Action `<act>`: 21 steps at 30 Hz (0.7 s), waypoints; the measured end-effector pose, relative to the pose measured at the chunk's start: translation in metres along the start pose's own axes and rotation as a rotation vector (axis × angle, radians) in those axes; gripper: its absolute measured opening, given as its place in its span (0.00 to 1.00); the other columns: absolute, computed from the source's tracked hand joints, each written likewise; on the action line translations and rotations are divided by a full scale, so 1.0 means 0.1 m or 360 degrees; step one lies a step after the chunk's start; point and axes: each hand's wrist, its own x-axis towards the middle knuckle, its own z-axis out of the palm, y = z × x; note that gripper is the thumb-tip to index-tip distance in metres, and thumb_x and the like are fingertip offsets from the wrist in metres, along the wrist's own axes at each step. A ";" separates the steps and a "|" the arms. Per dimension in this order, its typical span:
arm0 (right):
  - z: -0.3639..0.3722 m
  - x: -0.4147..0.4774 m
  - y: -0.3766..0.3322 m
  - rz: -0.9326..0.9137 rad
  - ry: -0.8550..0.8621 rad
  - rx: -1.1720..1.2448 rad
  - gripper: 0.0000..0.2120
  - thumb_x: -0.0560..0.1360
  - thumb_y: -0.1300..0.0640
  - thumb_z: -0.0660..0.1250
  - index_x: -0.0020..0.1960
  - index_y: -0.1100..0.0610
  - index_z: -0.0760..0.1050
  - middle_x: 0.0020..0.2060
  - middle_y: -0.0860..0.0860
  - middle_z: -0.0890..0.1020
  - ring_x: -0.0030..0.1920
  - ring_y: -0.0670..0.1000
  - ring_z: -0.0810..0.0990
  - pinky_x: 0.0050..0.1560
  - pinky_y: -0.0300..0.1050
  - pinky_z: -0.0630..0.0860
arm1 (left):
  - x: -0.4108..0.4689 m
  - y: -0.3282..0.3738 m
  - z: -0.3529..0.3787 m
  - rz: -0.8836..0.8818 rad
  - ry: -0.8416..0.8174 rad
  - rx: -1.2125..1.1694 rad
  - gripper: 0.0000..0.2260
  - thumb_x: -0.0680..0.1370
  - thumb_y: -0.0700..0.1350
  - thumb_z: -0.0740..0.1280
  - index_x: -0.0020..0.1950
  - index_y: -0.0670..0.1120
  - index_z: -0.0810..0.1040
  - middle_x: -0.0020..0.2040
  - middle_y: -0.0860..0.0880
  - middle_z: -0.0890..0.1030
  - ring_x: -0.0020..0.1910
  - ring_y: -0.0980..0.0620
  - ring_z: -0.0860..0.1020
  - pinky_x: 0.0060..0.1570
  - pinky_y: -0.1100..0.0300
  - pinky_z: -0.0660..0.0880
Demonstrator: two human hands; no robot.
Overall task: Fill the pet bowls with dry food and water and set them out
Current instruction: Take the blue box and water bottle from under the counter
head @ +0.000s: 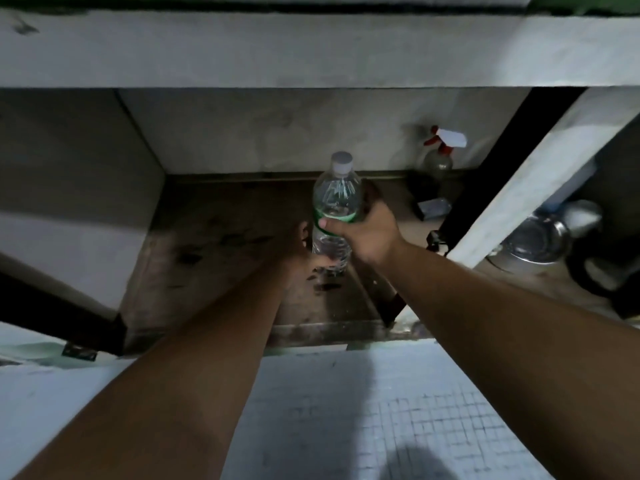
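Note:
A clear plastic water bottle [335,199] with a white cap and a green label stands upright on the brown floor of an open cabinet under a counter. My right hand [367,233] is wrapped around its middle from the right. My left hand [300,245] sits low against the bottle's left side near its base; its fingers are mostly hidden in shadow. A metal bowl [533,242] sits in the neighbouring compartment to the right, behind a white door edge.
A spray bottle [439,157] with a red and white trigger stands at the cabinet's back right, with a small box [433,207] in front of it. The open white door [540,174] leans at the right. A grey counter edge [311,50] overhangs above. Tiled floor [398,410] lies below.

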 end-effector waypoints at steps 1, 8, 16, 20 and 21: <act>0.01 0.01 0.00 -0.0005 0.0009 -0.0019 0.30 0.60 0.56 0.84 0.59 0.58 0.77 0.53 0.55 0.85 0.53 0.54 0.84 0.59 0.56 0.80 | 0.04 0.00 0.02 0.0009 -0.0017 -0.0011 0.48 0.61 0.39 0.86 0.76 0.42 0.66 0.72 0.43 0.76 0.68 0.46 0.77 0.69 0.43 0.74; 0.02 0.03 -0.04 0.0112 0.0004 -0.0009 0.31 0.64 0.58 0.82 0.63 0.59 0.74 0.57 0.55 0.82 0.56 0.56 0.82 0.48 0.49 0.84 | 0.14 -0.01 0.19 0.0118 0.0102 -0.0154 0.32 0.61 0.33 0.83 0.61 0.48 0.78 0.55 0.51 0.85 0.62 0.43 0.81 0.64 0.39 0.76; 0.04 -0.21 -0.03 -0.0076 -0.0003 0.0017 0.33 0.59 0.60 0.84 0.57 0.52 0.71 0.57 0.55 0.80 0.57 0.55 0.81 0.60 0.57 0.80 | -0.28 0.07 0.20 0.0299 0.0187 0.0016 0.27 0.66 0.32 0.81 0.63 0.40 0.79 0.57 0.47 0.82 0.58 0.46 0.81 0.53 0.64 0.77; 0.03 -0.60 -0.03 -0.0050 -0.0110 0.0111 0.41 0.59 0.65 0.83 0.66 0.54 0.69 0.64 0.56 0.76 0.62 0.57 0.78 0.61 0.58 0.79 | -0.74 0.07 0.08 0.0224 0.0119 0.0233 0.21 0.69 0.38 0.81 0.59 0.47 0.80 0.59 0.46 0.82 0.60 0.47 0.79 0.62 0.55 0.74; 0.00 -0.70 -0.03 -0.0018 -0.0144 0.0160 0.43 0.59 0.66 0.83 0.69 0.53 0.68 0.66 0.55 0.74 0.64 0.56 0.77 0.62 0.56 0.79 | -0.86 0.07 0.05 0.0215 0.0093 0.0277 0.22 0.69 0.37 0.81 0.59 0.47 0.79 0.59 0.46 0.81 0.60 0.47 0.79 0.60 0.56 0.74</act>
